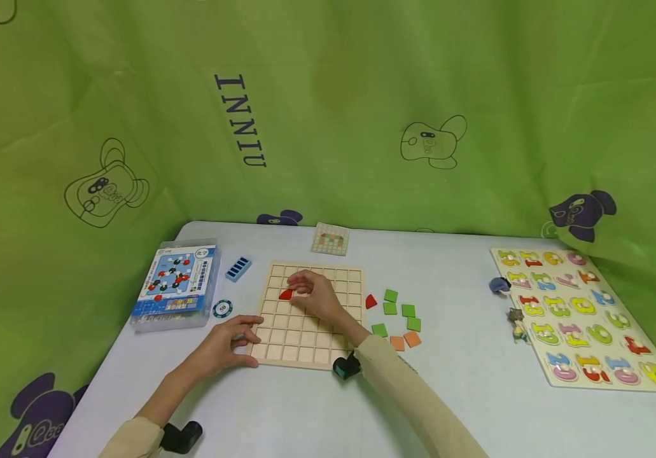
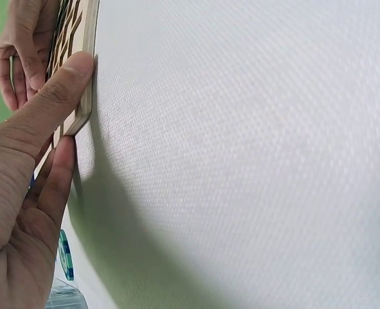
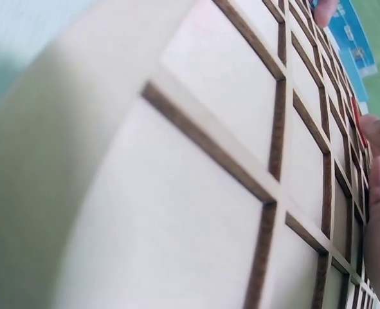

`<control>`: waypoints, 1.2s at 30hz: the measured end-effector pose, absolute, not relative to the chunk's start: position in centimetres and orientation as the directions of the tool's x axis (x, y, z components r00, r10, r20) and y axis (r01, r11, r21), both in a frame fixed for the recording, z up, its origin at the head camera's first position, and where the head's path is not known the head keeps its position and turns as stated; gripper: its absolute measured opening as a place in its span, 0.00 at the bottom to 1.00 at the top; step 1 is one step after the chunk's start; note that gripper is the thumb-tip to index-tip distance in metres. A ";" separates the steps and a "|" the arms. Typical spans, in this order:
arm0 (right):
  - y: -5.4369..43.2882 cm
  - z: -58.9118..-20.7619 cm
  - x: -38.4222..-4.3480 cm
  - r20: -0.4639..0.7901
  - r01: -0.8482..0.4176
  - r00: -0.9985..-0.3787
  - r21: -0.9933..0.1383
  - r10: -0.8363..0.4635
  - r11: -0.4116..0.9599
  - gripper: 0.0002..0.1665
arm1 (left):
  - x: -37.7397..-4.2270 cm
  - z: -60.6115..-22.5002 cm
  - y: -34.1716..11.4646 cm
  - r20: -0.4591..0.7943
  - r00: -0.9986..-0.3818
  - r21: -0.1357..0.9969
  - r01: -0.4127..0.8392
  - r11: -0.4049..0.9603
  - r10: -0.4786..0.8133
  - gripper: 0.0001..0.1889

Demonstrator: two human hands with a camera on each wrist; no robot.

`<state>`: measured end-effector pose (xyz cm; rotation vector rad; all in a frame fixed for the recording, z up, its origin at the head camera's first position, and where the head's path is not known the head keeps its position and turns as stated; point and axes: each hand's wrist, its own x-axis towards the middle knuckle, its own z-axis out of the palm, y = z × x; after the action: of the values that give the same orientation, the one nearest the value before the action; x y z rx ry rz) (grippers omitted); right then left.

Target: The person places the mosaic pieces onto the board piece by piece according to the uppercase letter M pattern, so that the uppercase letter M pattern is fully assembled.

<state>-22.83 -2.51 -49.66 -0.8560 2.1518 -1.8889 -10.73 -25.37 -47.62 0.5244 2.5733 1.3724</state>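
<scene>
A wooden grid board (image 1: 299, 337) lies on the table before me. My left hand (image 1: 229, 343) grips its near left corner; the thumb and fingers sit on two edges in the left wrist view. Over the left part of the board, my right hand (image 1: 319, 298) holds a red wedge-shaped piece (image 1: 286, 294) at its fingertips, at a cell. The right wrist view catches this red piece (image 3: 359, 122) edge-on against a fingertip. Beyond the board's right edge lie another red piece (image 1: 370, 301), several green squares (image 1: 390, 308) and two orange squares (image 1: 412, 338).
A printed pattern card (image 1: 330, 240) lies behind the board. To the left are a boxed molecule set (image 1: 175, 280), a blue slotted block (image 1: 238, 269) and a round chip (image 1: 222, 309). A number puzzle (image 1: 585, 324) and two small figurines (image 1: 516, 323) stand at the right.
</scene>
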 end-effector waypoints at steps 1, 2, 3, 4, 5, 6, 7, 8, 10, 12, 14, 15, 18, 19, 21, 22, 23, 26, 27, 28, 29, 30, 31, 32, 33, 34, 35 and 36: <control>-2.4 -49.7 -22.8 0.251 -0.309 -0.825 -0.951 -0.506 0.032 0.23 | -10.7 -47.6 -25.4 0.009 -0.922 0.828 0.224 0.514 0.388 0.15; -2.4 -49.6 -22.8 0.253 -0.304 -0.824 -0.952 -0.506 0.019 0.23 | -10.7 -47.6 -25.3 0.008 -0.922 0.829 0.223 0.513 0.387 0.15; -2.3 -49.5 -22.8 0.253 -0.299 -0.823 -0.954 -0.509 0.008 0.23 | -10.8 -47.6 -25.3 0.007 -0.922 0.829 0.221 0.514 0.386 0.15; -2.2 -49.1 -22.7 0.245 -0.283 -0.823 -0.959 -0.513 -0.004 0.23 | -10.7 -47.6 -25.3 0.005 -0.923 0.828 0.220 0.516 0.384 0.14; -2.0 -48.8 -22.5 0.243 -0.277 -0.821 -0.961 -0.516 -0.011 0.22 | -10.7 -47.6 -25.3 0.008 -0.923 0.826 0.222 0.517 0.384 0.14; -1.7 -48.3 -22.4 0.239 -0.267 -0.818 -0.964 -0.523 -0.023 0.22 | -10.7 -47.6 -25.4 0.009 -0.924 0.828 0.221 0.515 0.382 0.15; -1.5 -48.0 -22.3 0.236 -0.256 -0.817 -0.966 -0.525 -0.036 0.21 | -10.7 -47.6 -25.5 0.008 -0.925 0.830 0.217 0.514 0.379 0.15; -1.2 -47.9 -22.3 0.234 -0.249 -0.819 -0.968 -0.524 -0.045 0.21 | -10.7 -47.6 -25.5 0.005 -0.926 0.833 0.212 0.511 0.377 0.15; -0.5 -47.8 -22.3 0.230 -0.228 -0.828 -0.971 -0.512 -0.066 0.20 | -10.7 -47.6 -25.6 0.002 -0.928 0.842 0.202 0.499 0.373 0.15; 0.4 -48.3 -22.5 0.222 -0.211 -0.843 -0.974 -0.489 -0.080 0.20 | -10.7 -47.6 -25.7 -0.005 -0.929 0.851 0.191 0.490 0.371 0.15; 1.5 -48.6 -22.7 0.211 -0.196 -0.864 -0.977 -0.457 -0.081 0.20 | -10.7 -47.6 -25.7 -0.009 -0.928 0.851 0.188 0.490 0.372 0.15; 2.3 -48.4 -22.7 0.199 -0.182 -0.873 -0.980 -0.445 -0.081 0.20 | -10.7 -47.6 -25.7 -0.010 -0.928 0.851 0.188 0.490 0.373 0.16; 4.7 -47.8 -22.6 0.176 -0.164 -0.891 -0.984 -0.419 -0.064 0.19 | -10.7 -47.6 -25.6 -0.011 -0.927 0.846 0.192 0.498 0.376 0.16; 5.6 -47.7 -22.6 0.175 -0.170 -0.894 -0.984 -0.413 -0.050 0.19 | -10.8 -47.6 -25.7 -0.012 -0.926 0.844 0.192 0.500 0.376 0.16; 7.4 -47.5 -22.5 0.171 -0.179 -0.902 -0.984 -0.397 -0.016 0.19 | -10.8 -47.6 -25.7 -0.012 -0.926 0.843 0.194 0.502 0.378 0.16; 8.3 -47.3 -22.5 0.165 -0.181 -0.907 -0.983 -0.388 0.006 0.19 | -10.8 -47.7 -25.7 -0.013 -0.925 0.842 0.195 0.502 0.380 0.16; 9.2 -47.2 -22.4 0.161 -0.187 -0.911 -0.982 -0.380 0.031 0.19 | -10.8 -47.7 -25.7 -0.014 -0.924 0.844 0.193 0.501 0.381 0.16; 12.2 -46.9 -22.3 0.146 -0.198 -0.921 -0.974 -0.361 0.111 0.19 | -10.8 -47.7 -25.7 -0.018 -0.923 0.844 0.192 0.500 0.385 0.16; 13.1 -46.8 -22.2 0.140 -0.199 -0.923 -0.971 -0.359 0.133 0.18 | -10.8 -47.7 -25.6 -0.020 -0.924 0.847 0.188 0.498 0.383 0.16; 14.2 -46.8 -22.2 0.141 -0.208 -0.921 -0.966 -0.363 0.153 0.18 | -10.8 -47.7 -25.6 -0.023 -0.924 0.848 0.184 0.497 0.381 0.16; 15.2 -46.8 -22.2 0.146 -0.222 -0.919 -0.960 -0.367 0.172 0.18 | -10.7 -47.7 -25.6 -0.024 -0.926 0.850 0.180 0.496 0.377 0.16; 16.2 -46.8 -22.1 0.154 -0.241 -0.915 -0.950 -0.373 0.197 0.18 | -10.7 -47.7 -25.6 -0.024 -0.926 0.850 0.180 0.496 0.376 0.16; 17.2 -46.9 -22.0 0.162 -0.258 -0.911 -0.941 -0.380 0.218 0.17 | -10.7 -47.7 -25.6 -0.022 -0.927 0.850 0.180 0.496 0.375 0.16; 18.2 -46.9 -21.9 0.171 -0.279 -0.906 -0.929 -0.388 0.244 0.17 | -10.7 -47.7 -25.6 -0.021 -0.927 0.850 0.181 0.495 0.375 0.16; 19.1 -47.0 -21.8 0.175 -0.296 -0.903 -0.916 -0.393 0.271 0.17 | -10.8 -47.7 -25.6 -0.020 -0.927 0.850 0.181 0.494 0.375 0.16; 19.9 -47.0 -21.6 0.176 -0.308 -0.899 -0.904 -0.400 0.295 0.16 | -10.8 -47.7 -25.6 -0.020 -0.926 0.850 0.182 0.494 0.376 0.16; 20.7 -47.2 -21.4 0.176 -0.320 -0.896 -0.893 -0.408 0.316 0.16 | -10.8 -47.8 -25.6 -0.019 -0.926 0.851 0.183 0.492 0.378 0.16; 21.4 -47.3 -21.2 0.169 -0.324 -0.893 -0.885 -0.417 0.335 0.16 | -10.8 -47.8 -25.6 -0.018 -0.925 0.851 0.185 0.491 0.380 0.16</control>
<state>-21.21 21.37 -47.30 -0.6937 2.4944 -1.6202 -10.85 -25.58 -47.77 0.4860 2.5311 1.4078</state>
